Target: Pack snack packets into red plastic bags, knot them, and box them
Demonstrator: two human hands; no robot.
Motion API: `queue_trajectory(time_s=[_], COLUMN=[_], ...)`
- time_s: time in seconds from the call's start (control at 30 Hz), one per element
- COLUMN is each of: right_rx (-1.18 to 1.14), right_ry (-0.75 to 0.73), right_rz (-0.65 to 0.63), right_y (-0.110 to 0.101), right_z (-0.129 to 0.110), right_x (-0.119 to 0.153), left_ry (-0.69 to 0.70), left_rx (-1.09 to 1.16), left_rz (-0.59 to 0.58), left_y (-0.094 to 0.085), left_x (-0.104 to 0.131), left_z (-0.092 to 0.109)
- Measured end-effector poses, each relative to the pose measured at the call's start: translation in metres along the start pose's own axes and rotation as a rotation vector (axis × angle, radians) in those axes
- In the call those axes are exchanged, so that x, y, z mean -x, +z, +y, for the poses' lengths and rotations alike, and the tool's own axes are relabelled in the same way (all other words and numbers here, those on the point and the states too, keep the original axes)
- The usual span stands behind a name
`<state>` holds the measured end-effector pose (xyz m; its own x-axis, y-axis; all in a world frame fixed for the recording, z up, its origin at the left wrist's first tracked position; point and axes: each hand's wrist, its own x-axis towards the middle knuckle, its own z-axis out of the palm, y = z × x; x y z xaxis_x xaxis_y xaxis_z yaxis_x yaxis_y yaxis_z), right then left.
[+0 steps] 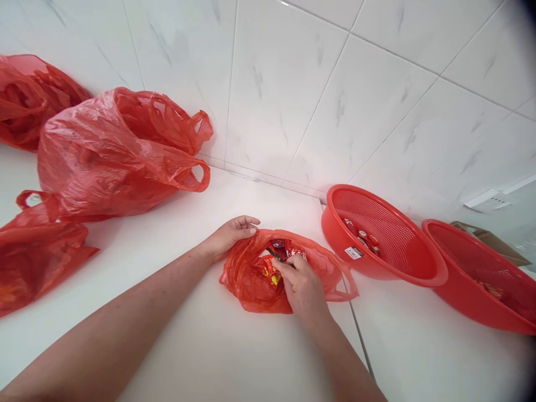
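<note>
A small red plastic bag (255, 296) lies on the white surface in front of me, its mouth open upward. Shiny red, yellow and dark wrapped packets (274, 276) show inside it. My left hand (232, 237) rests at the bag's far left edge, fingers stretched out and thumb against the rim. My right hand (304, 287) reaches into the mouth from the right, thumb and fingers pinched together by a dark packet. What exactly sits between those fingertips is partly hidden. One handle loop of the bag extends right, past my right wrist.
A red perforated basket (385, 273) with several small red packets stands to the right, and a second red basket (473, 301) beyond it. Larger red plastic bags (100, 162) lie at left. A tiled wall (288, 84) borders the back; a seam crosses the surface at right.
</note>
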<state>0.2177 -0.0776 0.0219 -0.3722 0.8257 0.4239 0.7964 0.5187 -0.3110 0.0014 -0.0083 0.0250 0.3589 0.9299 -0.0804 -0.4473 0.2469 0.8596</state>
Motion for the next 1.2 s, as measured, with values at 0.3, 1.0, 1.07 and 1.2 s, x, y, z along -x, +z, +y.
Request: queue_trajectory(time_s=[0.3, 1.0, 1.07, 1.2], right_rx=[-0.262, -0.958, -0.910, -0.810], right_ry=[0.154, 0.629, 0.627, 0.639], right_rz=[0.061, 0.022, 0.030, 0.059], right_y=[-0.006, -0.012, -0.013, -0.016], right_z=[-0.001, 0.017, 0.015, 0.012], right_x=[0.000, 0.000, 0.000, -0.001], left_ry=[-0.004, -0.002, -0.005, -0.003], left_rx=[-0.004, -0.018, -0.020, -0.017], left_rz=[-0.006, -0.020, -0.020, -0.021], left_y=[-0.001, 0.000, 0.000, 0.000], left_x=[0.000, 0.000, 0.000, 0.001], left_z=[-0.001, -0.001, 0.000, 0.000])
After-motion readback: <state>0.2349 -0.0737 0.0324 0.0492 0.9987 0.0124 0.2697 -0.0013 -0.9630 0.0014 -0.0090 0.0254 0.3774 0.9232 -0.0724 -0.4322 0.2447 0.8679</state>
